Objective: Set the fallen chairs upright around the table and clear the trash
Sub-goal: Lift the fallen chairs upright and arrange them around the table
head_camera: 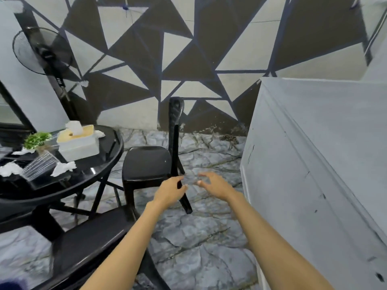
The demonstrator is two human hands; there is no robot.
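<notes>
Both hands open, left hand possibly touching upright black plastic chair; I'd grip its rear leg squarely, right hand free.

The round black surface holds a tissue box, crumpled tissues, a small plant and a clear container.

Glossy black plastic chair, shiny dark glass table, crumpled white paper tissues, and a rough, stone-look floor.
</notes>
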